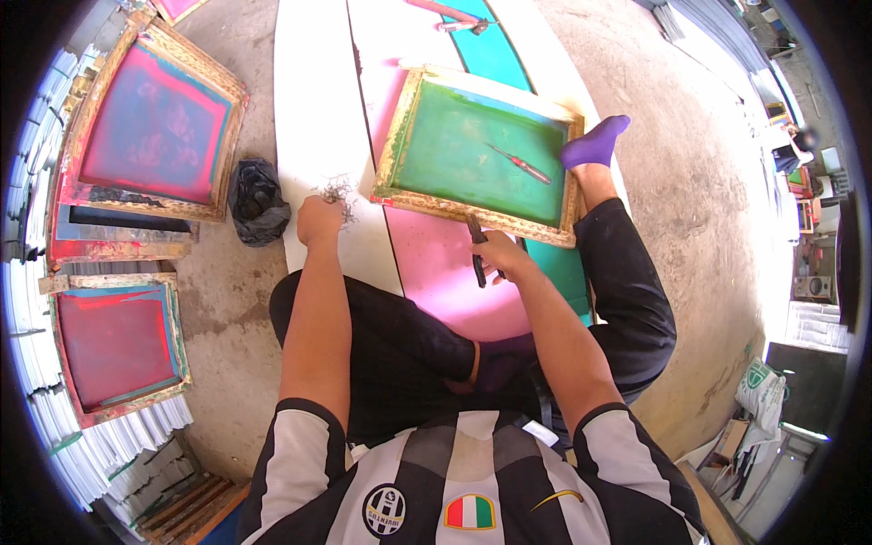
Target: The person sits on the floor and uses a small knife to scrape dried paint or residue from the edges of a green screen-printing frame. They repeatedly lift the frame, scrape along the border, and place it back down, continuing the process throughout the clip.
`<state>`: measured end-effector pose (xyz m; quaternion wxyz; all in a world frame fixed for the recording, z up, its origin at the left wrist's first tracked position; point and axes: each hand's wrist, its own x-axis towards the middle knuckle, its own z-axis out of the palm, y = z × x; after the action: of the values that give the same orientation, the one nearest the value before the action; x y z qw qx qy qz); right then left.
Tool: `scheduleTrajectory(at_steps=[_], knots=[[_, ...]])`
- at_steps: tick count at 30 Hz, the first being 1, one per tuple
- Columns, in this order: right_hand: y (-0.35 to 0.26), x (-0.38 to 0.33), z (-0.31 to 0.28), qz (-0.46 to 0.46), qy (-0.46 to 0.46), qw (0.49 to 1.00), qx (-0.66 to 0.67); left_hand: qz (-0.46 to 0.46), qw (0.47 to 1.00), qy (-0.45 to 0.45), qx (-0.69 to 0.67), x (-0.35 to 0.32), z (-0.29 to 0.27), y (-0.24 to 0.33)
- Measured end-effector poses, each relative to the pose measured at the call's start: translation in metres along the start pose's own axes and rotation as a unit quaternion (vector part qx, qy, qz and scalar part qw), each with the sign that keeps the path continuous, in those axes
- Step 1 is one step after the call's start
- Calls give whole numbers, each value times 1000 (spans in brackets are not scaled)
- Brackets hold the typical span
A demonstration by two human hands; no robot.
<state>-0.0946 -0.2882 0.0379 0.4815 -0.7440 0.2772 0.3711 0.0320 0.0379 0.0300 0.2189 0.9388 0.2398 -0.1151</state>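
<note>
My right hand (501, 255) is wrapped round black pliers (478, 258), whose upper end is at the near edge of a wooden-framed printing screen (436, 204). This screen has green mesh and lies tilted on the board in front of me. On its mesh rests a screwdriver (520, 164) with a red and grey handle. My left hand (320, 221) is closed on the white part of the board, beside a small heap of thin dark metal bits (338, 190) that look like staples. What its fingers hold, if anything, is hidden. My purple-socked foot (595, 143) presses against the screen's right side.
A crumpled black plastic bag (259, 202) sits left of the striped board (309, 91). Pink-and-blue screens (154, 127) and a red screen (118, 341) stand farther left by stacked sheets. A tool with a reddish handle (445, 11) lies at the board's far end. A white sack (761, 386) is at right.
</note>
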Motion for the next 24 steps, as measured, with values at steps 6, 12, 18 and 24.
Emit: scheduleTrajectory(at_steps=[6, 12, 18, 24], knots=[[-14, 1, -2, -22, 6, 999, -37, 9, 1000, -12, -12, -1, 0, 6], [4, 16, 5, -70, 64, 989, -113, 16, 1000, -14, -19, -3, 3, 12], [-12, -5, 22, -29, 112, 992, -46, 33, 999, -26, 8, -2, 7, 16], [-13, -4, 26, -24, 142, 988, -59, 48, 998, -38, -16, -9, 5, 27]])
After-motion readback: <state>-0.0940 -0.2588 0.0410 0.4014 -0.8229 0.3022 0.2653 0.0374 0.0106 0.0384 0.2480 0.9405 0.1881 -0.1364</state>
